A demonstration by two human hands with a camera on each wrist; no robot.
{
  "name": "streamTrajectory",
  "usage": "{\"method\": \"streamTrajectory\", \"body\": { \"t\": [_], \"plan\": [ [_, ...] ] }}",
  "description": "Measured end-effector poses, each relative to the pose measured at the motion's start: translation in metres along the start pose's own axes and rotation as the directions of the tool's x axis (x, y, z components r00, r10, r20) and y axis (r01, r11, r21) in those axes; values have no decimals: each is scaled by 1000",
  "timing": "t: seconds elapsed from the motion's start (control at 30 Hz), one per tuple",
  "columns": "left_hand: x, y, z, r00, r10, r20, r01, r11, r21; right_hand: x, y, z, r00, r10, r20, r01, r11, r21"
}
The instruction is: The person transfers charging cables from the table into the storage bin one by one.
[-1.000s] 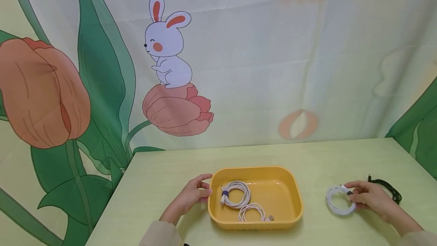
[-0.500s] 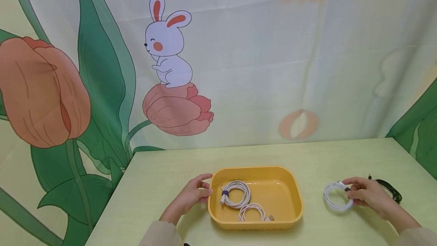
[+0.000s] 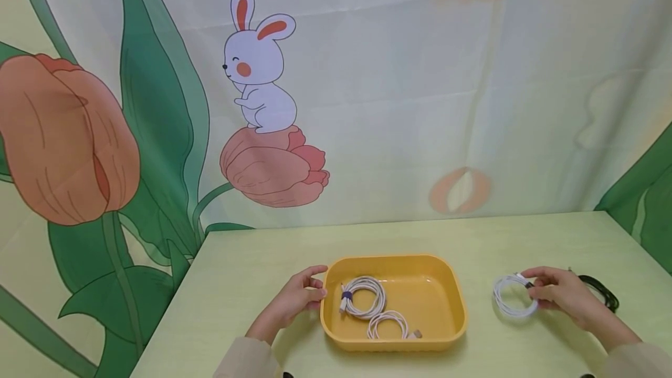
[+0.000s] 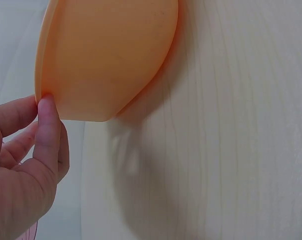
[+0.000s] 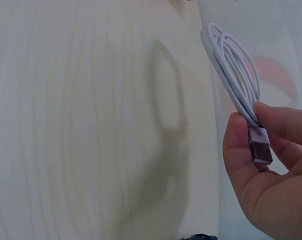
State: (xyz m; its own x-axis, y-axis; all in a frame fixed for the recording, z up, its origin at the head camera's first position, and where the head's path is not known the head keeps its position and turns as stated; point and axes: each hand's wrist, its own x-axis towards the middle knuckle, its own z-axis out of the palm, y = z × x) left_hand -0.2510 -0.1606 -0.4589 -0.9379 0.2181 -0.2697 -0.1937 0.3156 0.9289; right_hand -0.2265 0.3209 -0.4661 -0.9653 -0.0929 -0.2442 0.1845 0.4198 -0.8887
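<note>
My right hand [image 3: 566,297] pinches a coiled white USB cable [image 3: 496,296] between thumb and fingers, holding it to the right of the yellow tray [image 3: 394,345]. In the right wrist view the coil [image 5: 233,75] is lifted off the table, casting a shadow, and its metal USB plug [image 5: 261,152] sticks out below the fingertips. At the tray's left end, my left hand [image 3: 298,299] pinches the rim, thumb against the outer wall in the left wrist view. Inside the tray lie a white cable coil [image 3: 380,296] with a purple tie and a smaller white cable [image 3: 388,315].
A coiled black cable [image 3: 605,293] lies on the table behind my right hand, partly hidden by it. The pale wood-grain table [image 3: 252,249] reaches back to a printed cloth [image 3: 367,104] with a rabbit and tulips.
My right hand has risen slightly and moved left toward the tray with the white USB cable in it. The left hand stays at the tray's rim.
</note>
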Motion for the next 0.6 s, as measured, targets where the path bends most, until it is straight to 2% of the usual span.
{"method": "streamTrajectory", "body": {
  "t": [0.6],
  "plan": [
    [1,-1,-1,1000,3,9,-3,1000,-6,4,-10,5,1000,-20,11,20,1000,-16]
  ]
}}
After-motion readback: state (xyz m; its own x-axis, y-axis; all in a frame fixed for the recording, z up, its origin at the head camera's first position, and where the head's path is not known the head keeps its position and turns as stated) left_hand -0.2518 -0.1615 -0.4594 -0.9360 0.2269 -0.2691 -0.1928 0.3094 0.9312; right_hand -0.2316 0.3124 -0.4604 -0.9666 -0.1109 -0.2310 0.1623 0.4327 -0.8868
